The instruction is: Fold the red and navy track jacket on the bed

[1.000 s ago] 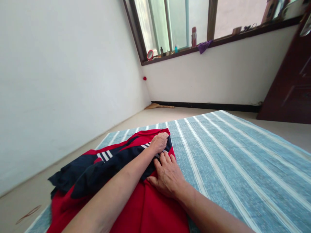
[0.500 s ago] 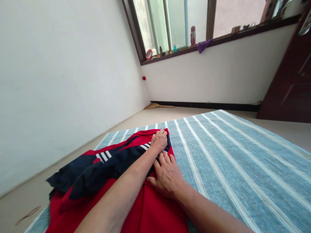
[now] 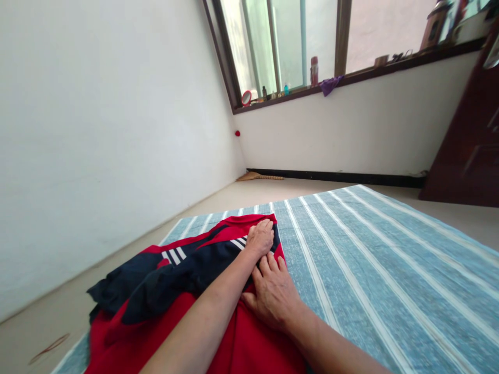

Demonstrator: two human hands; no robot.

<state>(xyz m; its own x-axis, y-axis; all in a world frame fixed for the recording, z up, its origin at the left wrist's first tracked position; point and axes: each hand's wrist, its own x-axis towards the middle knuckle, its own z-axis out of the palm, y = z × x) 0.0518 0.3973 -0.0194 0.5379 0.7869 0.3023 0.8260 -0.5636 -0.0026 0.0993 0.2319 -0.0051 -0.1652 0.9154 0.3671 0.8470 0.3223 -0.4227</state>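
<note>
A red and navy jacket (image 3: 183, 270) with white stripes lies partly folded and rumpled over the left part of a striped bed cover. My left hand (image 3: 260, 238) is at the jacket's far right corner, its fingers curled down onto the fabric. Just nearer to me, my right hand (image 3: 275, 291) lies flat on the jacket close to its right edge, fingers apart and thumb out to the left. The two hands almost touch. My forearms cover part of the red cloth.
The blue and white striped bed cover (image 3: 374, 259) extends to the right. A white wall (image 3: 97, 130) stands on the left. Beyond the bed, a broom (image 3: 257, 177) lies on the floor below a window sill holding a red bottle (image 3: 314, 71) and a purple cloth (image 3: 330, 85). A dark red door (image 3: 463, 145) is at right.
The whole view has shifted slightly, so everything sits a little lower and farther right. Both hands keep about the same places on the jacket.
</note>
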